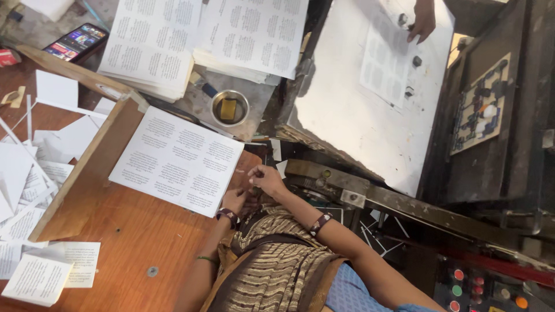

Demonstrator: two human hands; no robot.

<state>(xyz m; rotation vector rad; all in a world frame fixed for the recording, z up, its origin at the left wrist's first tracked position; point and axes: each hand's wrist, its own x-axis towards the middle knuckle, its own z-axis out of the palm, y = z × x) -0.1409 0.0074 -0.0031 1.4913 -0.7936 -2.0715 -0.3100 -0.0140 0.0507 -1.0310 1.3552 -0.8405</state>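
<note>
White printed paper sheet is lying just left of your hands, long axis running away leftward; your left hand is nearer, touching its corner, while your right hand is curling loosely, pinching nothing visible.

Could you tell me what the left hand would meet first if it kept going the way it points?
Probably the printed sheet on the wooden table; the left hand lies just off its near corner, though depth is unclear.

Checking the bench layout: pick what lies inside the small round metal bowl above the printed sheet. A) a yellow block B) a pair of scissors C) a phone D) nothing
A: the metal bowl holds a yellow block, just above the printed sheet on the wooden table.
</note>
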